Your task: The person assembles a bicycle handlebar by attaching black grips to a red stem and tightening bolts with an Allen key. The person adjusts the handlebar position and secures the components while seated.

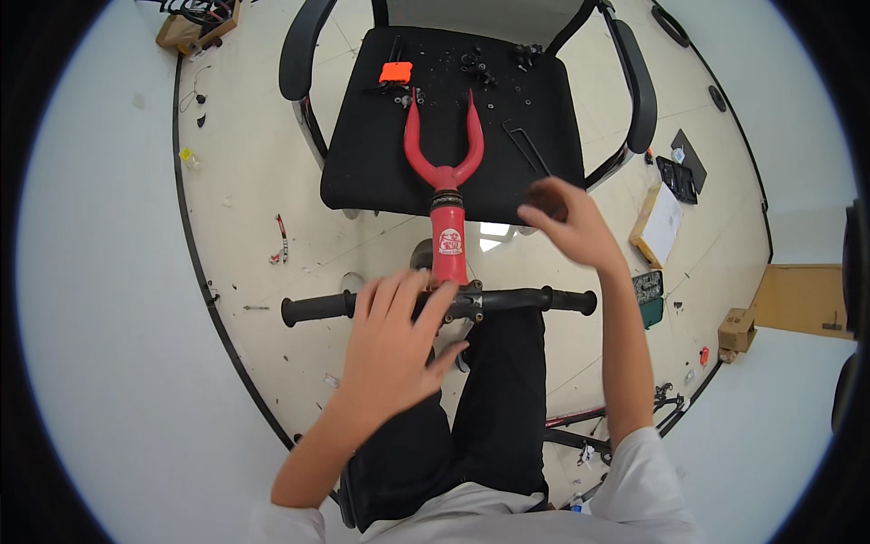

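A red bicycle fork (449, 245) points away from me, its two prongs resting over the black chair seat (381, 172). At its near end, a clamp (467, 304) joins it to a black handlebar (512, 300) lying crosswise above my legs. My left hand (394, 340) is over the handlebar just left of the clamp, fingers spread, slightly blurred, holding nothing visible. By the seat's near right edge is my right hand (573, 227), fingers curled and thumb apart from them. Black hex keys (523, 143) lie on the seat, one end reaching to its fingers; no grip on them shows.
On the seat are an orange piece (395, 72), several small black parts (476, 68) and loose washers. Chair armrests (634, 86) flank it. To the right on the floor are a tool case (677, 179), a green box (649, 299) and a bicycle frame (580, 419).
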Demonstrator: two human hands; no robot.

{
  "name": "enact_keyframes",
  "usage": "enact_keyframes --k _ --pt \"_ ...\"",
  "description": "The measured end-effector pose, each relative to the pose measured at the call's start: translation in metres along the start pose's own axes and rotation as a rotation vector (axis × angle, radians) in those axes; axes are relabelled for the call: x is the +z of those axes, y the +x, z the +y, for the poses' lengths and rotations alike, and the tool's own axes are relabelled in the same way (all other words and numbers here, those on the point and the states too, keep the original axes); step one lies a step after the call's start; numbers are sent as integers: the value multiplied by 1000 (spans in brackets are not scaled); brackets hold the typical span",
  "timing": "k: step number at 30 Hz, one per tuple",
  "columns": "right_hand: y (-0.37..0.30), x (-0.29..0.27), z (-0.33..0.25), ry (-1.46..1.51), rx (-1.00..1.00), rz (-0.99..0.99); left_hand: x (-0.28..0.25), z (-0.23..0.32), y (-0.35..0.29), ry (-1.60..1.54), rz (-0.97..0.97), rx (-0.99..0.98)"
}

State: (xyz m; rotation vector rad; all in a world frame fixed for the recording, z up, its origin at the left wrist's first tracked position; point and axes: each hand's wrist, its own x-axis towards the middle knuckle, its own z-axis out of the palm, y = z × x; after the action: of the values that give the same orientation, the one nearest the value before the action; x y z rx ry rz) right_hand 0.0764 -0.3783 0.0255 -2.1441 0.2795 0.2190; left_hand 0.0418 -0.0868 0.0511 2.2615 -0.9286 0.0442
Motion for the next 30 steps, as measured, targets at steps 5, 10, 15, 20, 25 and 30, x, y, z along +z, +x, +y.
enact_keyframes --k 5,10,15,20,25,30 --pt "93 2 57 -519 -183 267 37 19 -59 -397 112 -3" --pt "127 35 67 -754 -124 296 71 -4 -84 -572 199 -188" --pt "134 37 78 -687 -78 264 69 -20 -80 -635 301 -378" --pt "63 16 27 -56 -80 155 68 -21 -82 -609 284 -352" --pt "-64 8 -24 274 34 -50 70 -17 -87 -595 302 -324" --pt "-112 35 -32 113 -103 -176 57 -3 -75 -481 393 -188"
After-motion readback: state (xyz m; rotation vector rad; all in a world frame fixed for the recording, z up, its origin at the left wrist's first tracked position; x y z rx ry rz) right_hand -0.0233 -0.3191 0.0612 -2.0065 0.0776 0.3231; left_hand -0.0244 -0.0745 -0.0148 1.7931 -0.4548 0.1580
